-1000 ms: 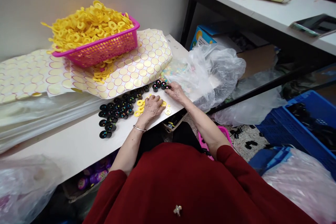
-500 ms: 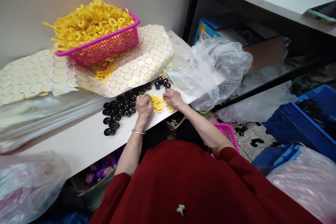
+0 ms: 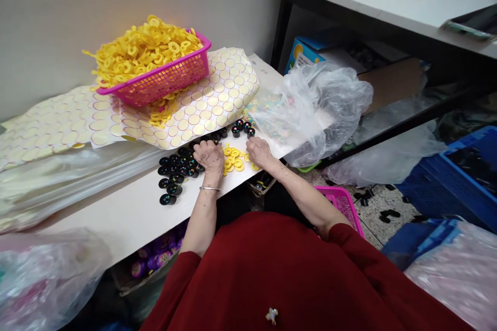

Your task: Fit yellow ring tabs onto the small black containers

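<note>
My left hand (image 3: 210,156), with a bracelet at the wrist, is closed above the right side of a group of small black cups (image 3: 173,165) that have coloured bits inside. Its fingertips are hidden behind the knuckles. Between my hands lies a loose pile of yellow plastic rings (image 3: 233,159) on the white table (image 3: 135,212). At the right edge of that pile, my right hand (image 3: 259,152) is curled closed beside a few more black cups (image 3: 243,127). Whatever its fingers pinch is too small or too hidden to name.
A pink basket (image 3: 166,75) heaped with yellow rings stands on sticker sheets (image 3: 217,101) by the wall. Clear plastic bags (image 3: 330,98) lie right of the cups. A second table (image 3: 388,8) rises at the right. Blue crates (image 3: 458,176) sit on the floor.
My left hand has moved from the yellow rings' left edge up and left over the black cups. My right hand stays by the rings. The camera view has shifted slightly.
</note>
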Demonstrator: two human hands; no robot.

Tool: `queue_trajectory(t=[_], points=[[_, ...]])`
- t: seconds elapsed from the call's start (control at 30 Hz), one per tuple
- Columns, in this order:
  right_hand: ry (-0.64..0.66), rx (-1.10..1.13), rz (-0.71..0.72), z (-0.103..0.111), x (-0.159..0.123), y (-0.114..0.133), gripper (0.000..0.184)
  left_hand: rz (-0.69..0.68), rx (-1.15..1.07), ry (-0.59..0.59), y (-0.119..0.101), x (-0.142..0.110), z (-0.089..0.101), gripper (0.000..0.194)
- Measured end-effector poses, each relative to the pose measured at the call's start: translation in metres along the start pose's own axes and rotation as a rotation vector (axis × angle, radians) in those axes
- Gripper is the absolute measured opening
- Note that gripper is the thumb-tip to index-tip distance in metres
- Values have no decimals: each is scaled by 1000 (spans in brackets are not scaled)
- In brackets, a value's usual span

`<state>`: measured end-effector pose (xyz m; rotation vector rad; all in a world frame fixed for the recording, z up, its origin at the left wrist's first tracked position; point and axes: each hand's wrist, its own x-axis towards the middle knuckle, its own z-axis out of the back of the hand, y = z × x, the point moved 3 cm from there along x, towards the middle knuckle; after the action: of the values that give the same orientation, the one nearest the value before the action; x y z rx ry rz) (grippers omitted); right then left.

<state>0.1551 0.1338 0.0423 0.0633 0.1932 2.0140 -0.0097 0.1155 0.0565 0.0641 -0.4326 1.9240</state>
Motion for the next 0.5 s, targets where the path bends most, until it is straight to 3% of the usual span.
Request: queue_trajectory(t=[0.33,0.5], points=[[-59,13,-94,-11,-36,-23,26,52,13,-10,-1,7,2,22],[-104,72,-92,-13,-37,-27,26,-71,-151,-91,0,-10,9,22]])
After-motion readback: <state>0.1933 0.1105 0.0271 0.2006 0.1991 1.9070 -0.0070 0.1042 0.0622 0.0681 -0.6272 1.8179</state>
